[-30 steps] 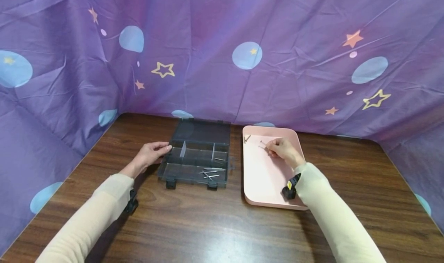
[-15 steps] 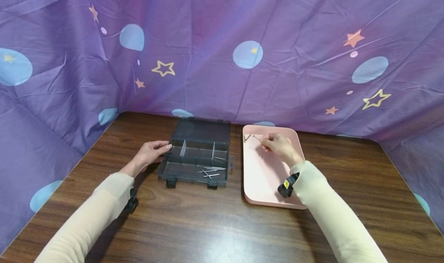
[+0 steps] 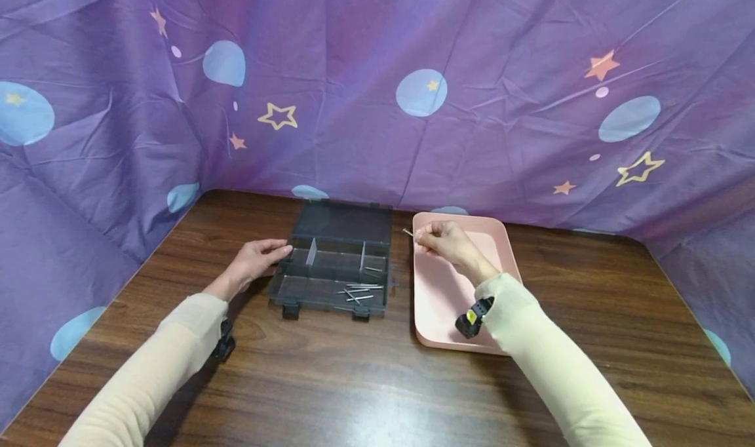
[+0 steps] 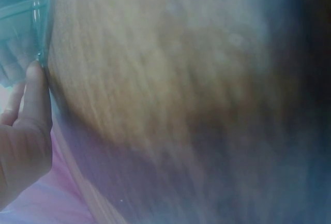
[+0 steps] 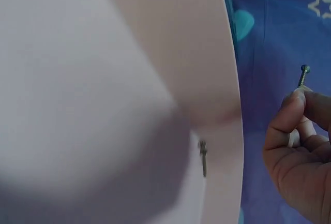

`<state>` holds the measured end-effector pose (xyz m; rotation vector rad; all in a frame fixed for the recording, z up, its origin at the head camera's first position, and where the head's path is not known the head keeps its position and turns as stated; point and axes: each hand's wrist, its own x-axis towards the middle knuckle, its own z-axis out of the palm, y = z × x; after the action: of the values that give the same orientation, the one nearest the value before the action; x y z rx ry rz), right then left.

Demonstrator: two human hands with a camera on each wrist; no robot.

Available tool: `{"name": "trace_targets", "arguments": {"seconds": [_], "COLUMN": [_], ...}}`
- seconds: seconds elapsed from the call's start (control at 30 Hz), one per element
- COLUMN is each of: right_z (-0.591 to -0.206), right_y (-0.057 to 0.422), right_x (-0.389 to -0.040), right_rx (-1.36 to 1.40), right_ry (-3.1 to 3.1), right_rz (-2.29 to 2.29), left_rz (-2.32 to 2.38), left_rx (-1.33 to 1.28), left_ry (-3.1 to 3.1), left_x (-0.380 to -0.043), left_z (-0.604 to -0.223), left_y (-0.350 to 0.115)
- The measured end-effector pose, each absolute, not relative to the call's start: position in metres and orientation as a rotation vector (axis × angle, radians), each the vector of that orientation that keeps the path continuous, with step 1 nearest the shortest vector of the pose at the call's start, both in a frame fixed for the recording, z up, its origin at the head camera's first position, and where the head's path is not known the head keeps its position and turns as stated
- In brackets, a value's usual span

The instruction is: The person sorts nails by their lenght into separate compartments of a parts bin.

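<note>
My right hand (image 3: 445,240) pinches a small screw (image 3: 407,231) between thumb and fingertips, over the left rim of the pink tray (image 3: 466,221). In the right wrist view the head and threads of that screw (image 5: 303,75) stick up from the fingers. Another bit of hardware, seemingly a screw (image 5: 204,162), lies in the tray's corner. My left hand (image 3: 253,262) rests against the left side of a dark translucent organizer box (image 3: 342,224), fingers mostly straight. Part of the fingers shows through the plastic in the left wrist view. Several thin silver nails or screws (image 3: 358,294) lie in the box's front compartment.
The box's lid lies back toward the purple curtain (image 3: 354,106). Two dividers (image 3: 310,253) split its rear row, whose right section holds small metal pieces (image 3: 373,269). Latches (image 3: 361,314) project at the front. Box and tray stand side by side on the wooden table (image 3: 330,381).
My right hand has moved left across the tray with the screw, from the tray's middle to its left rim. The left hand and the box have stayed put.
</note>
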<state>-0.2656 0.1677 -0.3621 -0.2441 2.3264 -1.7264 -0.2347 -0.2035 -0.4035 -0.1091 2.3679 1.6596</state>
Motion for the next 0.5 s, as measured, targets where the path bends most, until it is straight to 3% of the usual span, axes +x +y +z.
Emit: {"name": "trace_targets", "arguments": {"seconds": [0.17,0.5], "right_z": [-0.372,-0.365], "right_y": [0.160,0.134], "right_x": [-0.268,-0.259], "right_rx": [-0.393,-0.329], "right_ry": [2.245,2.321], "right_rz": [-1.819,-1.671], "left_rz": [1.651,1.638], "left_rx": [-0.120,-0.115], "left_ry": [2.377,2.377], "left_x": [-0.235,-0.233], "left_z": [-0.403,-0.402], "left_y": [-0.203,-0.203]}}
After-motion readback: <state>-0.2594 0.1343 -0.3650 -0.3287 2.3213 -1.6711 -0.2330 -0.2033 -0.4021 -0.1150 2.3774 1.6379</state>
